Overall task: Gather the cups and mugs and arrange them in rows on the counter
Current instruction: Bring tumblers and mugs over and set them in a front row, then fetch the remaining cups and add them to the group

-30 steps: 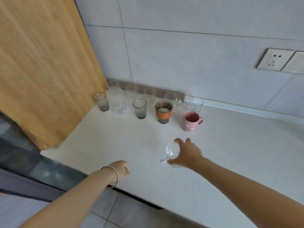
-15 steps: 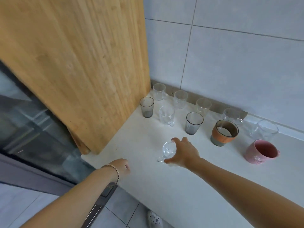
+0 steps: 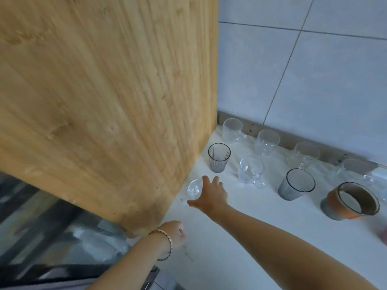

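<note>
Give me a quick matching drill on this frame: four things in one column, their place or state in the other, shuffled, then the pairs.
Things:
1. right hand
2. left hand
3. orange cup
4. grey tumbler

States:
A. closed in a fist, holding nothing
B. nearest the wooden panel, in the second row
C. gripping a small clear mug
D. banded in orange, far right of the second row

Pairs: 1-C, 2-A, 3-D, 4-B

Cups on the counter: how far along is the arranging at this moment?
Two rows already stand by the wall, including the smoky tumbler and orange-banded cup. The right hand holds a clear glass mug near the wooden panel, not yet set down. Left hand idle.
</note>
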Demonstrator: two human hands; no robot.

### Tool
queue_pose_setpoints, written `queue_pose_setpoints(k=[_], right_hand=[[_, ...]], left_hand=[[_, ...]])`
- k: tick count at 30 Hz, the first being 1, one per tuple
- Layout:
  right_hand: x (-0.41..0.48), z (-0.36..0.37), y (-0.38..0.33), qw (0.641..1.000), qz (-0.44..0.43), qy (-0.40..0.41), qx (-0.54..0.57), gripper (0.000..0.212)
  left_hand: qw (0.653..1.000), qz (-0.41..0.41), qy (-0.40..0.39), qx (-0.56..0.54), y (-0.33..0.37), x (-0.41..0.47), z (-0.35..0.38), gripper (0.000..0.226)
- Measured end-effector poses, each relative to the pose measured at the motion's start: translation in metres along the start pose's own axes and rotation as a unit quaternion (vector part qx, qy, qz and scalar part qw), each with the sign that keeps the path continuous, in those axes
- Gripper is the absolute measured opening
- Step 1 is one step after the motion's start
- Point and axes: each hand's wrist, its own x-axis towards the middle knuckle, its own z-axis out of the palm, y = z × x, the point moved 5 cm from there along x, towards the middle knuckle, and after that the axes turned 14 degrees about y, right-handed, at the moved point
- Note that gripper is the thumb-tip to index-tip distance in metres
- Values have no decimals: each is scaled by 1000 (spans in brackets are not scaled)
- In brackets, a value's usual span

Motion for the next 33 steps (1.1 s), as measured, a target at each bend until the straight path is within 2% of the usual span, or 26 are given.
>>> queue_pose_setpoints(k=[2, 5, 10, 12, 15, 17, 20, 23, 26, 29, 33], right_hand=[[2, 9, -5, 1000, 23, -1, -8, 83], [-2, 20, -8, 998, 68, 11, -11, 83], [-18, 22, -1, 995, 99, -11, -10, 108], [-30, 15, 15, 992, 119, -34, 28, 98], [-61, 0, 62, 985, 148, -69, 46, 65], [-90, -12, 101, 980, 177, -92, 23, 53], [-137, -37, 160, 968, 235, -92, -1, 46], [-190, -70, 215, 952, 302, -53, 1, 42], [-248, -101, 269, 931, 366, -3, 12, 38], [-313, -131, 327, 901, 429, 50, 32, 37], [-398, -168, 401, 875, 474, 94, 35, 37]], left_hand=[[1000, 18, -22, 11, -4, 1, -1, 13], [997, 58, -48, 36, -11, 5, 1, 28], [991, 110, -48, 59, -12, 12, -1, 35], [988, 133, -45, 68, -7, 16, 2, 38], [978, 173, -55, 102, 13, 19, 11, 38], [967, 212, -69, 120, 36, 13, 20, 39], [947, 268, -94, 148, 81, -1, 37, 42], [926, 309, -113, 186, 133, -25, 61, 35], [898, 363, -128, 211, 192, -62, 87, 12], [864, 427, -127, 233, 255, -105, 123, 6], [836, 464, -131, 264, 334, -163, 183, 27]])
